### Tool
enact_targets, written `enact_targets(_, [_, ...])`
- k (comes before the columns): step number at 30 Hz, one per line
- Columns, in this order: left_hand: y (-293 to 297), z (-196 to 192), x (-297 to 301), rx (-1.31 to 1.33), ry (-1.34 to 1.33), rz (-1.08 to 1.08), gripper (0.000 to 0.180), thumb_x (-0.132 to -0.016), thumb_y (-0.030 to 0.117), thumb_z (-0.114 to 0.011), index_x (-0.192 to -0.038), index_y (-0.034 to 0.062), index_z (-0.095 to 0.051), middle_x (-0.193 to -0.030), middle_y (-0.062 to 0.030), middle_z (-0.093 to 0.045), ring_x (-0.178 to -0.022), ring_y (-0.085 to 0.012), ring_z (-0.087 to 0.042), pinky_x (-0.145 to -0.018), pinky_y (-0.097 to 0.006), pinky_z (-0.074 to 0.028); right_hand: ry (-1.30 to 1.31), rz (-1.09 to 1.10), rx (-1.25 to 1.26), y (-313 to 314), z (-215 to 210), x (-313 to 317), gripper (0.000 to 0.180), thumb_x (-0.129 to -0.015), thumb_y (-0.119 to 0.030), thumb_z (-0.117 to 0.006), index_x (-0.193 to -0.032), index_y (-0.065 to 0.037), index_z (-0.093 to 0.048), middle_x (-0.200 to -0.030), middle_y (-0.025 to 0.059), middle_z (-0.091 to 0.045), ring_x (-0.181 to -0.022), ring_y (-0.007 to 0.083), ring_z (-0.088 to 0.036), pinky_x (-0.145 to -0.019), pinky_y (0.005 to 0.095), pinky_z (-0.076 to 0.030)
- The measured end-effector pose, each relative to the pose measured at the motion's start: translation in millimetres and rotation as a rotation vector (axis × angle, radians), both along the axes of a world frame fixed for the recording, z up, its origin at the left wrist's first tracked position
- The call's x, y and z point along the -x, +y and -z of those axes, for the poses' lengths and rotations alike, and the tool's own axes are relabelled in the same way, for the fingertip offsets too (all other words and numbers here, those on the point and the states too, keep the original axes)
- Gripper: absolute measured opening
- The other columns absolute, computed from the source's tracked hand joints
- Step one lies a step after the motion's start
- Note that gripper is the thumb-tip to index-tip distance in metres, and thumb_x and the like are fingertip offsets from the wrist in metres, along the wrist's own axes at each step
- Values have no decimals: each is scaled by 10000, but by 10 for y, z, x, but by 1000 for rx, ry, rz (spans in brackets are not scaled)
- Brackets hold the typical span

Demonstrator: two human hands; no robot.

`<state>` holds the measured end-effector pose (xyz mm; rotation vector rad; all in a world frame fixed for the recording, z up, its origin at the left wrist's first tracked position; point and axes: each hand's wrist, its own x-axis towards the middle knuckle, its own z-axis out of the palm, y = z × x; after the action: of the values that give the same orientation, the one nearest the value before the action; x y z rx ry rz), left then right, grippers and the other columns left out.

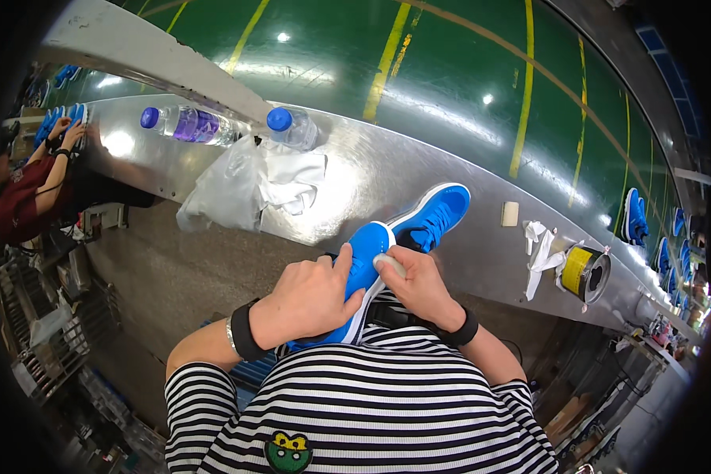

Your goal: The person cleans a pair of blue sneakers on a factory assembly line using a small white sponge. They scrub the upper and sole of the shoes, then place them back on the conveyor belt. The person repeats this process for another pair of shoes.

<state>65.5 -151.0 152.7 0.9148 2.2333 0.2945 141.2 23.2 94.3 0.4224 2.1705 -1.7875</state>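
Note:
A blue sneaker (362, 274) with a white sole edge is held close to my body, toe pointing away. My left hand (304, 300) grips it from the left, with the index finger and thumb on its upper. In my right hand (425, 291) is a small off-white block (390, 265), like an eraser, pinched against the sneaker's right side near the sole edge. A second blue sneaker (444, 209) lies on the metal bench just beyond, partly hidden by the first one.
On the metal bench (371, 170) are another off-white block (510, 213), white strips (541, 261), a yellow-and-black can (583, 272), a plastic bag (233, 186), white cloth (296, 178) and two bottles (193, 125). Beyond runs a green belt (450, 87) carrying sneakers (633, 217). A co-worker (35, 189) handles shoes at left.

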Motion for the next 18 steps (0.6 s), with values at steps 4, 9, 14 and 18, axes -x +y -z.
enact_targets(4, [14,-35,35,9,3,-14,633,-824,344,-584,-1242,-111,-450,-754,-225,-616,-632,-366,-631,-574,-446,-520,50,98,-27,-33,-23,62,217,-890,-185,-590,-779,2,-590,-593,34,-495,-568,78,-429,-517,267,-376])
enact_targets(9, [-9,-13,21,-17,7,-8,637,-819,338,-592,-1239,-120,-449,-754,-226,-614,-629,-364,-632,-568,-439,-521,-79,-22,44,32,-114,94,238,-875,-185,-577,-759,23,-566,-578,124,-508,-518,169,-459,-509,314,-397])
enact_targets(14, [-1,-29,52,-63,78,10,650,-811,346,-607,-1207,-152,-471,-727,-224,-610,-579,-325,-630,-517,-395,-526,-33,47,-19,17,-50,104,230,-868,-179,-584,-754,20,-571,-585,90,-499,-543,123,-450,-518,298,-391])
enact_targets(18, [1,-39,58,-42,62,29,652,-809,342,-610,-1209,-152,-468,-732,-225,-610,-578,-323,-630,-515,-389,-527,-82,-19,29,26,-143,100,203,-874,-170,-592,-775,7,-600,-602,17,-513,-581,70,-450,-532,260,-385])
